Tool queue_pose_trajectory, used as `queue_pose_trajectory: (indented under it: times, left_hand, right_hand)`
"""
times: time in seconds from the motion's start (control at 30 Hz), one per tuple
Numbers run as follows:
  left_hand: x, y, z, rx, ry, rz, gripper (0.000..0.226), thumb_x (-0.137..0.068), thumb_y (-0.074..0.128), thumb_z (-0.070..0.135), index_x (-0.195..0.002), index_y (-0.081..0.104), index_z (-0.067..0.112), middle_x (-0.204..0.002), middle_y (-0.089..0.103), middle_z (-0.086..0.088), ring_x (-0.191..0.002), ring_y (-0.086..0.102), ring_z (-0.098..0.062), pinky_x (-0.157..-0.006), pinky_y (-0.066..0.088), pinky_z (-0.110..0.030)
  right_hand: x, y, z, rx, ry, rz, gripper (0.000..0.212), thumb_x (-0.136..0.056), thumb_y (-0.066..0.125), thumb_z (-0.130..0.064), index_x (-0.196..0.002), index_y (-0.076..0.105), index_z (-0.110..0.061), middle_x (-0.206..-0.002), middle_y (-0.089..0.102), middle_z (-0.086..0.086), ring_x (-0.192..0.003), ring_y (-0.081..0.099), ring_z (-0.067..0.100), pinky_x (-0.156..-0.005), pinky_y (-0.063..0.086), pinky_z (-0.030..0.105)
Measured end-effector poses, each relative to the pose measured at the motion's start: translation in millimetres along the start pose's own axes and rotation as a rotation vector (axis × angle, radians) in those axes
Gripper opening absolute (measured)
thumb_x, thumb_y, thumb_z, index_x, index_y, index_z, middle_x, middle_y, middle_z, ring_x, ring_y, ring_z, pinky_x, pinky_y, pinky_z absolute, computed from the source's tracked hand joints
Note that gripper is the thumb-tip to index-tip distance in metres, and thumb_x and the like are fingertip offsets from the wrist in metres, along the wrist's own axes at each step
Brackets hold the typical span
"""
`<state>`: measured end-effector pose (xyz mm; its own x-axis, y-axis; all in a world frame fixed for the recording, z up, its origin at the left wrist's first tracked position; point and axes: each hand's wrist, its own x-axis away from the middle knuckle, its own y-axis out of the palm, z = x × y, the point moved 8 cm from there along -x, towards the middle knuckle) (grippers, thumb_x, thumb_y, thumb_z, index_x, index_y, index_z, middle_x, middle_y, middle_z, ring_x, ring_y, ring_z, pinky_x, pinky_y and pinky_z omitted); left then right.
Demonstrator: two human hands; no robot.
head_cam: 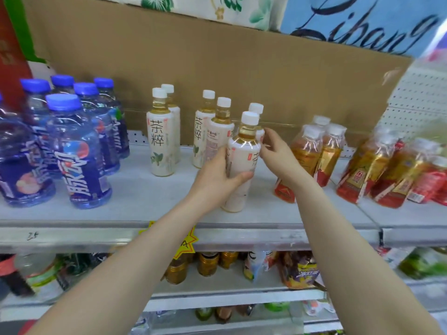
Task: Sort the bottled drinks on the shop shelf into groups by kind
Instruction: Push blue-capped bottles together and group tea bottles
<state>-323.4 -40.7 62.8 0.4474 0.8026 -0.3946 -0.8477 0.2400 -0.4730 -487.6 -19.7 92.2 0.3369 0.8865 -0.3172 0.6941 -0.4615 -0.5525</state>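
Since the long grey metal shelf (145, 189) across the middle of the frame ends in an open front edge, any bottle tipped forward could, I judge, roll off toward the lower racks (229, 298). The clear blue-capped plastic bottles with dark blue labels (77, 153) at centre left look grouped and out of harm's way. The film-wrapped packs of amber drinks with red and gold labels (377, 170) at centre right lean, and the nearest sits just beside the right forearm (338, 226), which could nudge it. The white-capped, white-labelled tea bottles (160, 141) standing at centre are tall and narrow, so one brush might topple several. The tilted white-labelled tea bottle (243, 151) is just below centre, near the front edge. The left grip (217, 177) wraps its body, thumb across the front. The right grip (278, 151) has curled fingers up by the bottle shoulders. Whether it pinches one I cannot tell, and a careless touch there could knock the bottle behind.
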Motion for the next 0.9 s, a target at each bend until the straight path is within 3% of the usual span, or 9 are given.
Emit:
queue_pose_trajectory:
  times: [0.2,0.4,0.6,0.8,0.9]
  left_hand:
    - [28.6,-79.0,-37.9,-0.141,-0.129,0.172,0.061,-0.08,0.075,0.047,-0.132,0.046,0.032,-0.125,0.061,0.012,-0.116,0.059,-0.018,-0.097,0.049,-0.039]
    - [47.5,-142.4,-63.2,-0.176,-0.242,0.323,0.059,-0.082,0.075,0.041,-0.132,0.047,0.026,-0.126,0.063,0.004,-0.112,0.059,-0.02,-0.094,0.049,-0.042]
    - [50.2,-150.3,-62.0,-0.181,-0.227,0.31,0.059,-0.083,0.075,0.037,-0.133,0.045,0.026,-0.118,0.058,0.012,-0.105,0.056,-0.014,-0.085,0.045,-0.032]
    - [50.6,-149.4,-60.6,-0.174,-0.209,0.263,0.061,-0.085,0.073,0.037,-0.136,0.044,0.024,-0.124,0.059,0.01,-0.104,0.051,-0.007,-0.085,0.04,-0.027]
    - [49.2,-148.8,-60.6,-0.168,-0.204,0.251,0.062,-0.086,0.072,0.037,-0.138,0.042,0.023,-0.131,0.059,0.007,-0.105,0.049,-0.005,-0.085,0.039,-0.026]
  right_hand:
    - [-5.0,14.7,7.3,-0.142,0.018,-0.08,0.057,-0.091,0.068,-0.047,-0.14,0.046,-0.029,-0.132,0.059,-0.01,-0.121,0.055,0.01,-0.105,0.049,0.046]
    - [20.0,31.7,-28.6,-0.072,-0.131,-0.07,0.072,-0.084,0.073,-0.051,-0.144,0.036,-0.039,-0.126,0.059,-0.019,-0.11,0.061,0.007,-0.094,0.053,0.039]
    - [22.4,92.2,-79.1,0.107,-0.243,0.033,0.079,-0.084,0.067,-0.058,-0.15,0.032,-0.031,-0.141,0.054,-0.004,-0.126,0.052,0.02,-0.097,0.046,0.039]
    - [20.7,115.4,-87.3,-0.036,-0.176,-0.16,0.075,-0.09,0.066,-0.045,-0.152,0.025,-0.033,-0.146,0.048,-0.015,-0.131,0.05,0.015,-0.107,0.045,0.045]
    - [25.9,106.9,-89.6,-0.021,-0.226,-0.118,0.076,-0.092,0.068,-0.038,-0.154,0.025,-0.028,-0.146,0.045,-0.013,-0.135,0.045,0.013,-0.111,0.04,0.038]
